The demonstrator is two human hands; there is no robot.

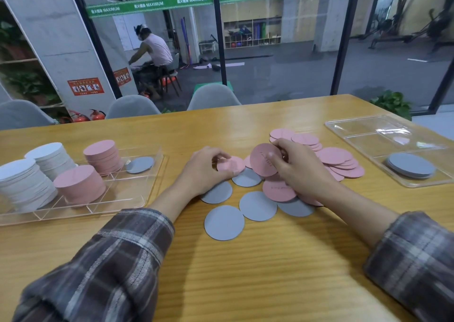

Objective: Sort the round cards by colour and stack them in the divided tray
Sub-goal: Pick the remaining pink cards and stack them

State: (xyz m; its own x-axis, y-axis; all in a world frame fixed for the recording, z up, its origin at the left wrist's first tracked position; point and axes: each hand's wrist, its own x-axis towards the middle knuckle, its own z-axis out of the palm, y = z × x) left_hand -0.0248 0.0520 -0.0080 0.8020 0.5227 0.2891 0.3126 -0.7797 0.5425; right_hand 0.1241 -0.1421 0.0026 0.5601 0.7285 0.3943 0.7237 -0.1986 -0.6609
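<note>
Cards point(264, 160), pink: L hand point(208, 168), R hand point(299, 172)

At the centre of the frame, the left hand point(208, 167) curls its fingers round a flat pink card point(231, 165), while the right hand point(299, 167) pinches a tilted pink card point(264, 159) just beside it. Loose grey cards point(224, 223) lie below the hands on the wooden table point(270, 272), and spread pink cards point(341, 160) fan out to the right. At the left, a divided tray point(152, 186) holds white stacks point(24, 181), pink stacks point(79, 183) and a single grey card point(140, 165); at the right edge, a second clear tray point(368, 130) holds a low grey stack point(410, 165).
</note>
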